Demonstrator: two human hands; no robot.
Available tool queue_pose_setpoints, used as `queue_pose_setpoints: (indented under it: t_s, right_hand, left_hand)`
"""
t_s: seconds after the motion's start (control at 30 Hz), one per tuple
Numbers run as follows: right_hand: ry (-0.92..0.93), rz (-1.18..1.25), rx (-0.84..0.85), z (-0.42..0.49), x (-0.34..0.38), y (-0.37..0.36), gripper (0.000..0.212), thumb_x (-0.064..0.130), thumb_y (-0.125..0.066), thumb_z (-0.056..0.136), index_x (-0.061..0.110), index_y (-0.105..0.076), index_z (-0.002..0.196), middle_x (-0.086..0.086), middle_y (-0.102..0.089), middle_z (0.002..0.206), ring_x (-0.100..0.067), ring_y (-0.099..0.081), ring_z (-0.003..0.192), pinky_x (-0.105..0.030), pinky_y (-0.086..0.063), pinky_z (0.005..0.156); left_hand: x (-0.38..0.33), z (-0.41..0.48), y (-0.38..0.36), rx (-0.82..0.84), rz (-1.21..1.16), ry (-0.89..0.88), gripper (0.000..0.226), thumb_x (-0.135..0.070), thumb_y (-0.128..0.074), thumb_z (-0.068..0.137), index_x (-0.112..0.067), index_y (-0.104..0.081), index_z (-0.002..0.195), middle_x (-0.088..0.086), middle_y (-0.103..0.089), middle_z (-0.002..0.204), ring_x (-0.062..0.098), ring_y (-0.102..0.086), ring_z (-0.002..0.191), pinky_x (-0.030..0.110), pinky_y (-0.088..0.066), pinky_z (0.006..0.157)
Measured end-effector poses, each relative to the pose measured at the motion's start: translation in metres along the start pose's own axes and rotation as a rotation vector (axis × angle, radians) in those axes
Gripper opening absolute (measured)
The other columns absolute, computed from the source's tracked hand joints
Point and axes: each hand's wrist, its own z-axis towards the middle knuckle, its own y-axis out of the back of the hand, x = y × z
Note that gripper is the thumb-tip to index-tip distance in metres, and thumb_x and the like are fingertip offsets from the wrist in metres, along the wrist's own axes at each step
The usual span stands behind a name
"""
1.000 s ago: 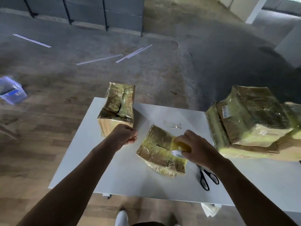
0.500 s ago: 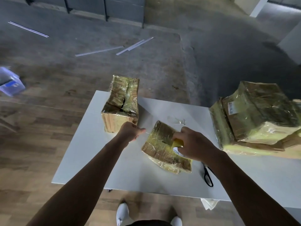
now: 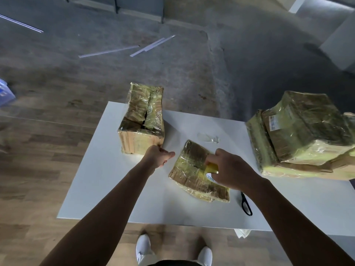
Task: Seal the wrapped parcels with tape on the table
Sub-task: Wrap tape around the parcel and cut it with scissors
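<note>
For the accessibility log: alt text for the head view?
The right hand holds a yellow tape roll against a flat wrapped parcel on a white table; the left hand is curled beside it. A taller parcel, a parcel pile and scissors sit nearby.

A flat parcel (image 3: 192, 175) in yellowish film lies askew on the worktop (image 3: 107, 189) under the right hand (image 3: 230, 171), which grips a yellow tape roll (image 3: 211, 168) on it. A taller parcel (image 3: 142, 121) stands just beyond the left hand (image 3: 158, 156). Bigger parcels (image 3: 299, 135) are piled further right.
</note>
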Motion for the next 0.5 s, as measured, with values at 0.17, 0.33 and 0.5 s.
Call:
queue_pose_setpoints:
  t_s: [0.17, 0.33, 0.5]
  right_hand:
    - [-0.019, -0.008, 0.002, 0.001, 0.001, -0.002, 0.031, 0.029, -0.066, 0.079, 0.029, -0.059, 0.109, 0.008, -0.042, 0.092, -0.02, -0.054, 0.077, -0.023, -0.037, 0.067]
    - [-0.027, -0.005, 0.005, 0.002, 0.001, -0.004, 0.031, 0.028, -0.067, 0.078, 0.028, -0.06, 0.109, 0.008, -0.041, 0.092, -0.018, -0.051, 0.075, -0.024, -0.037, 0.066]
    - [-0.014, -0.009, -0.019, 0.002, 0.002, -0.006, 0.029, 0.025, -0.068, 0.078, 0.024, -0.063, 0.107, 0.008, -0.041, 0.09, -0.018, -0.048, 0.07, -0.025, -0.037, 0.064]
  left_hand:
    - [0.013, 0.004, -0.011, 0.087, -0.191, 0.127, 0.012, -0.009, -0.069, 0.087, -0.001, -0.059, 0.087, 0.008, -0.052, 0.068, 0.014, -0.046, 0.057, 0.023, -0.04, 0.053]
    - [0.021, 0.005, -0.024, 0.118, -0.5, 0.26, 0.011, -0.001, -0.059, 0.092, -0.001, -0.054, 0.102, -0.003, -0.053, 0.049, 0.006, -0.043, 0.045, 0.016, -0.037, 0.038]
    - [0.019, 0.004, -0.023, 0.152, -0.456, 0.236, 0.026, -0.009, -0.061, 0.093, -0.003, -0.051, 0.07, -0.007, -0.048, 0.037, 0.001, -0.045, 0.033, 0.015, -0.036, 0.036]
